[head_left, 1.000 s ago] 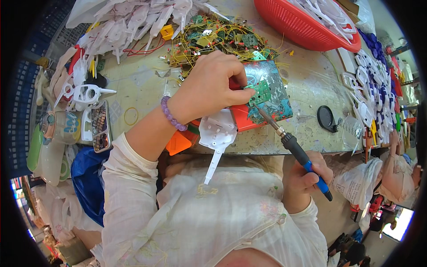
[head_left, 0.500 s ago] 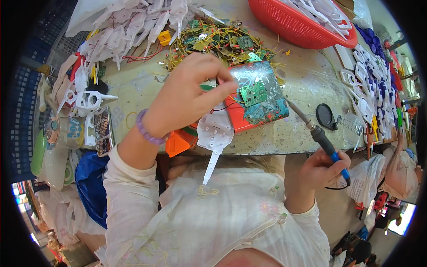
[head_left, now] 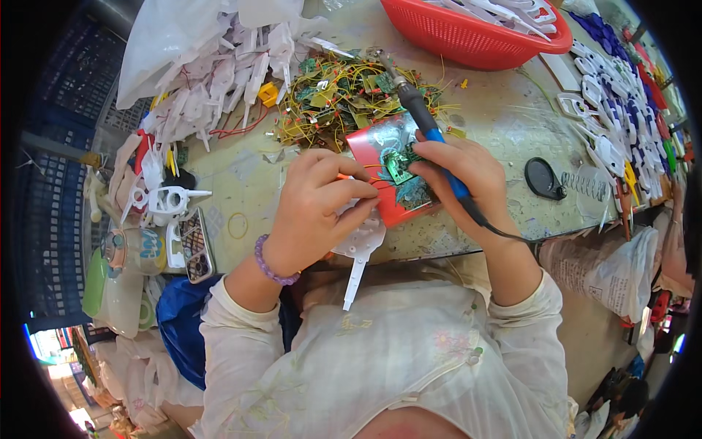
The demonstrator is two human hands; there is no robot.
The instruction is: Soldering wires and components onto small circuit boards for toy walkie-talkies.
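My right hand (head_left: 472, 179) is closed round a soldering iron (head_left: 439, 135) with a blue and black handle. Its metal tip points away, over a heap of wired circuit boards (head_left: 329, 110). The thumb and fingertips of that hand also touch a small green circuit board (head_left: 397, 167) on a red box (head_left: 398, 212) with a stained top. My left hand (head_left: 318, 208), a purple bead bracelet at its wrist, is pinched shut beside the board, where thin wires meet its fingertips. Under it, a white plastic housing (head_left: 360, 245) sticks out over the table edge, partly hidden.
A red basket (head_left: 475, 40) of white parts stands at the back right. White housings (head_left: 227, 80) are piled at the back left; more white parts (head_left: 610, 124) lie far right. Near the left edge is a phone (head_left: 196, 245). A black round lid (head_left: 542, 178) lies on the right.
My right hand has brought the soldering iron from the table's front right edge up over the red box, fingers now on the board. My left hand has moved lower, toward me.
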